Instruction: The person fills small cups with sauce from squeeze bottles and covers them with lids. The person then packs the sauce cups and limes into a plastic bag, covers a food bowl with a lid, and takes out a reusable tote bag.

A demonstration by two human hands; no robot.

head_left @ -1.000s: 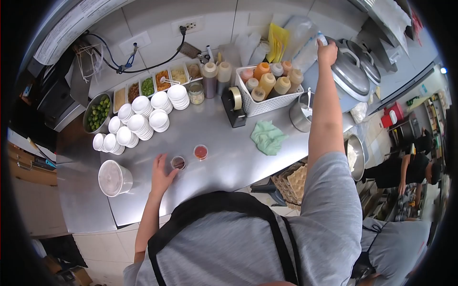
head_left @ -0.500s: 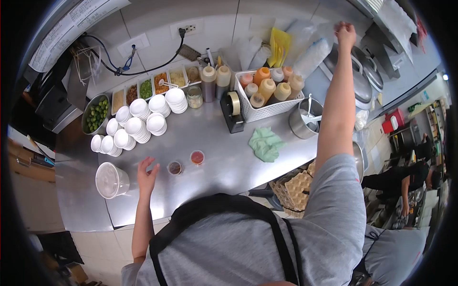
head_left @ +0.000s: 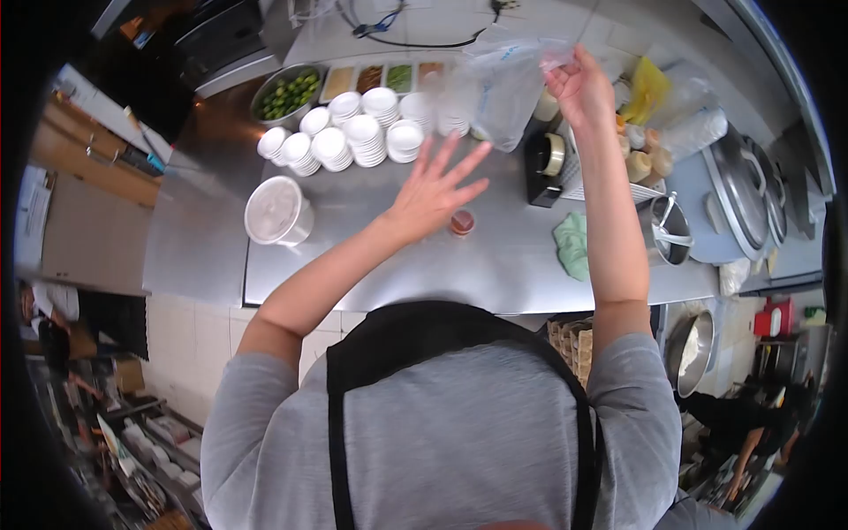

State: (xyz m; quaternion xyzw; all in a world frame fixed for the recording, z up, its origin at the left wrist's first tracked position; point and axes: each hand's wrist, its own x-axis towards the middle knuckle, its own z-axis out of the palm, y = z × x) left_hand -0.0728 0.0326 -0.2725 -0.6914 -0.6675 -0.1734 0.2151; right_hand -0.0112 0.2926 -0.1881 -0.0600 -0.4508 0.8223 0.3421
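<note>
My right hand [head_left: 579, 88] pinches the top edge of a clear plastic bag [head_left: 505, 97], which hangs to its left over the counter. Below the bag, my left hand [head_left: 435, 190] is raised with its fingers spread and nothing in it. Just under its fingers stands a small clear cup [head_left: 462, 223] with red contents; a second such cup cannot be seen. Stacks of white cups [head_left: 365, 140] are lined up beyond my left hand. A white tub [head_left: 279, 212] with a translucent top stands to the left.
A tape dispenser [head_left: 546, 163], a basket of sauce bottles [head_left: 636, 187], a green cloth [head_left: 572, 245] and a metal pot [head_left: 664, 231] stand or lie at the right. Limes fill a bowl [head_left: 307, 108] at the back left. A co-worker's arm [head_left: 746, 459] shows at the lower right.
My right hand has come back from the far right with a clear bag in its fingers. My left hand has risen and spread near the cups. The view has turned left.
</note>
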